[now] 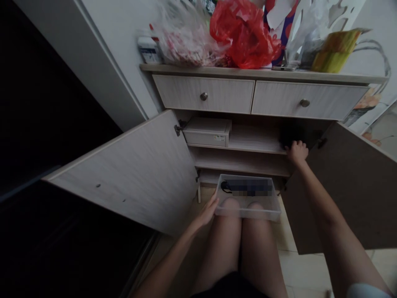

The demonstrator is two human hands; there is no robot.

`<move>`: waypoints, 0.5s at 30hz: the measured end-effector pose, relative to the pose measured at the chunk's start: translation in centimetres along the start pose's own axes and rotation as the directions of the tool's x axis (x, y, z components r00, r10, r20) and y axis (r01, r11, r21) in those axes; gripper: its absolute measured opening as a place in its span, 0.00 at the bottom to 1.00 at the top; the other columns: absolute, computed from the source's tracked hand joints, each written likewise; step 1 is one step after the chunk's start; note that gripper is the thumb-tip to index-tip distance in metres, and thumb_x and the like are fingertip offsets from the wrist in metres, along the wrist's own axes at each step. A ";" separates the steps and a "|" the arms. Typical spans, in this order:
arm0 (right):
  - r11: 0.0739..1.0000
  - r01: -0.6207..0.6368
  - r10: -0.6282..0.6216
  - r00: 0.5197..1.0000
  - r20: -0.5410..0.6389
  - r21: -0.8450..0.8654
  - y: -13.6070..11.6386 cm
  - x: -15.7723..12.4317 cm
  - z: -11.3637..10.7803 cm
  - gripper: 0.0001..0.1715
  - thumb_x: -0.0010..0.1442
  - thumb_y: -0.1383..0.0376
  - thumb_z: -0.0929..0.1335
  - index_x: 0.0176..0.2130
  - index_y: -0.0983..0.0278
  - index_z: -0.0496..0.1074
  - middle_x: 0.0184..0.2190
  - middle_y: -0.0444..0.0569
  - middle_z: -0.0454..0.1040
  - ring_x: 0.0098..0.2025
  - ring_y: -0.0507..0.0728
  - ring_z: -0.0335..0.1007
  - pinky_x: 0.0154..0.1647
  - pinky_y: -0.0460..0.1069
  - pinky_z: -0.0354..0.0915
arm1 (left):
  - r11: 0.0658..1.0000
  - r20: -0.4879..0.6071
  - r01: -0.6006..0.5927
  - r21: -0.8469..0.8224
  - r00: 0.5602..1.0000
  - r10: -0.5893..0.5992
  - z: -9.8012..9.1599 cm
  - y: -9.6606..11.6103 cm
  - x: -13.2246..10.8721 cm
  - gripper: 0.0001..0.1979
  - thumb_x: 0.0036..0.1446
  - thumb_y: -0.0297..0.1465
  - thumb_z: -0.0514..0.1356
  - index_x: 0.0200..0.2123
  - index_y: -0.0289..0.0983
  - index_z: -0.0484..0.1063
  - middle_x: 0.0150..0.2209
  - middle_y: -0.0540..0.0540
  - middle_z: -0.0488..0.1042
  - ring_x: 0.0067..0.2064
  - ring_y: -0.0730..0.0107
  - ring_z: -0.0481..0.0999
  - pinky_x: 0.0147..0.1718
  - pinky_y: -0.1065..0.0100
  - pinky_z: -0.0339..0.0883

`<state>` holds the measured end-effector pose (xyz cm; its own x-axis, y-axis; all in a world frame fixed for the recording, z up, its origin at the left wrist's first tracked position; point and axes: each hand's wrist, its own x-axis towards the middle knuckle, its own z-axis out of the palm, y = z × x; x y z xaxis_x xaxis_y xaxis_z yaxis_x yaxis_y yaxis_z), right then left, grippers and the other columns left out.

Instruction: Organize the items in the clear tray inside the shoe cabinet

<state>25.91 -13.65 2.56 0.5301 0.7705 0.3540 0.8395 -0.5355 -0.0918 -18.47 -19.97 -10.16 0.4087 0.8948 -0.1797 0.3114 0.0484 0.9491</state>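
My left hand [208, 212] rests against the left side of a clear plastic bin [248, 213] that sits on my knees in front of an open cabinet. Its fingers lie flat along the bin's wall. Inside the bin lies a dark object, partly blurred out. My right hand [297, 152] reaches onto the upper shelf [248, 142] at its right end, fingers curled around a dark thing [290, 133] in the shadow there. I cannot make out what that dark thing is.
Both cabinet doors stand open, the left door [133, 174] and the right door [350, 186]. A white box [207, 131] sits on the upper shelf's left. Two drawers [204, 94] are shut above. Plastic bags, one red [245, 35], crowd the cabinet's top.
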 end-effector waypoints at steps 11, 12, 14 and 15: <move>0.985 -0.167 0.166 0.986 0.027 0.049 0.3 1.5 6.4 0.22 0.65 0.71 0.56 0.52 0.71 0.72 0.56 0.68 0.64 0.54 0.68 0.66 0.50 0.59 0.64 | 0.999 0.042 -0.035 0.036 0.999 0.033 0.0 -0.4 -0.1 0.50 0.56 0.63 0.48 0.71 0.34 0.52 0.72 0.43 0.46 0.73 0.55 0.43 0.71 0.57 0.37; 0.981 -0.176 0.178 0.984 -0.023 0.083 0.0 1.7 6.5 0.22 0.66 0.69 0.57 0.54 0.71 0.70 0.55 0.68 0.64 0.53 0.68 0.66 0.49 0.59 0.64 | 0.999 0.038 -0.036 0.038 0.999 0.034 0.0 -0.4 -0.1 0.50 0.56 0.63 0.49 0.71 0.35 0.53 0.72 0.43 0.47 0.73 0.55 0.43 0.71 0.57 0.37; 0.977 -0.152 0.165 0.983 -0.082 0.149 -0.8 2.5 6.5 0.24 0.67 0.65 0.58 0.59 0.70 0.66 0.55 0.68 0.63 0.53 0.68 0.66 0.50 0.59 0.64 | 0.999 0.038 -0.032 0.034 0.999 0.031 0.0 -0.4 -0.2 0.49 0.56 0.62 0.49 0.71 0.36 0.54 0.71 0.43 0.48 0.73 0.54 0.44 0.70 0.56 0.38; 0.976 -0.127 0.140 0.988 -0.063 0.177 -1.3 3.1 6.5 0.26 0.68 0.62 0.57 0.61 0.68 0.64 0.55 0.67 0.63 0.54 0.68 0.66 0.50 0.60 0.63 | 0.999 0.039 -0.030 0.033 0.999 0.028 -0.1 -0.4 -0.2 0.49 0.56 0.62 0.49 0.71 0.36 0.54 0.71 0.43 0.48 0.73 0.54 0.44 0.70 0.55 0.38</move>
<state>27.25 -8.31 -2.27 0.6340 0.6644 0.3957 0.7730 -0.5595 -0.2991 -18.70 -20.12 -10.46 0.4505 0.8779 -0.1627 0.3274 0.0071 0.9449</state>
